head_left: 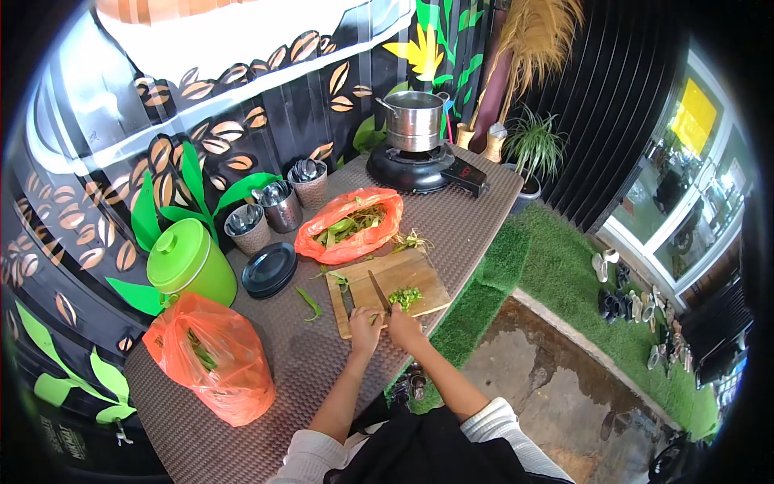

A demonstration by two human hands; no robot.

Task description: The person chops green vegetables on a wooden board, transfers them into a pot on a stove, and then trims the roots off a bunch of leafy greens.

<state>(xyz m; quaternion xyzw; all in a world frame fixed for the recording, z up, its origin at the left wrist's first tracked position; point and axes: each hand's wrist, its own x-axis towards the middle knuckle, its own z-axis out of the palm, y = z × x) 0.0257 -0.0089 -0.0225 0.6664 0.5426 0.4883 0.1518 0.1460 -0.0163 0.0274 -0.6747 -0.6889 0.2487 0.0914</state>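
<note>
My right hand (403, 327) is closed around the handle of a knife (378, 287), whose blade points away from me over a wooden cutting board (411, 270). Beside it, my left hand (367, 329) is closed at the board's near edge, with a bit of green stalk (373, 319) at its fingertips. Finely chopped greens (405, 298) lie in a small heap right of the blade. Leafy scraps (340, 279) rest on the board's left side, and a loose green leaf (309, 304) is on the table to the left.
Behind the board is an open orange bag (379, 242) of leaves; another orange bag (234, 379) stands front left. A green lidded bucket (193, 270), dark plates (270, 270) and cutlery cups (280, 211) line the wall. A pot (415, 129) sits on a portable stove (411, 171).
</note>
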